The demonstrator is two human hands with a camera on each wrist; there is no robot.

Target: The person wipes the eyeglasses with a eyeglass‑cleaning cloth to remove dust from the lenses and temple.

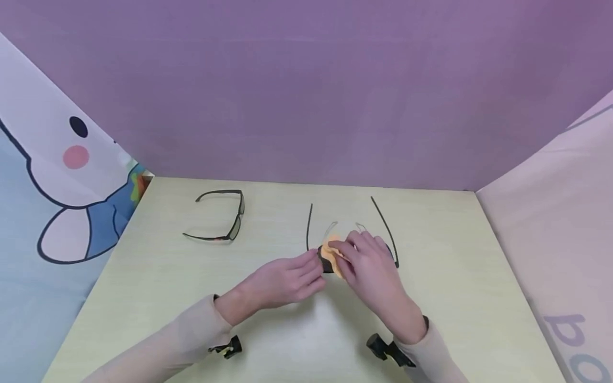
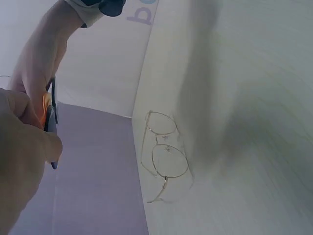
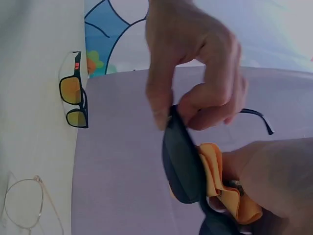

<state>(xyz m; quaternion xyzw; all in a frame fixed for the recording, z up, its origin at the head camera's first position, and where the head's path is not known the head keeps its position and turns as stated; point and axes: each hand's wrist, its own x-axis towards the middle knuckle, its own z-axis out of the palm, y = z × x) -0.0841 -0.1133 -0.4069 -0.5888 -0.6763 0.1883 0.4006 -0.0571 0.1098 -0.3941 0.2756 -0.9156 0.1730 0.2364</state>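
Note:
A pair of black sunglasses (image 3: 183, 161) is held up above the table, its temples (image 1: 309, 226) unfolded and pointing away from me. My left hand (image 1: 289, 279) pinches one outer corner of the frame between thumb and fingers. In my right hand (image 1: 371, 266) is an orange cloth (image 1: 335, 258), gripped around the lens nearer the left hand and lying against its inner face, as the right wrist view shows. The right fingers partly hide the other lens and the bridge in the head view.
Black-framed glasses with yellowish lenses (image 3: 72, 91) lie unfolded on the table's left side. Thin gold wire-rimmed glasses (image 2: 170, 161) rest on the table beyond my hands, mostly covered in the head view. A purple backdrop (image 1: 306, 106) rises behind the pale table (image 1: 268, 340).

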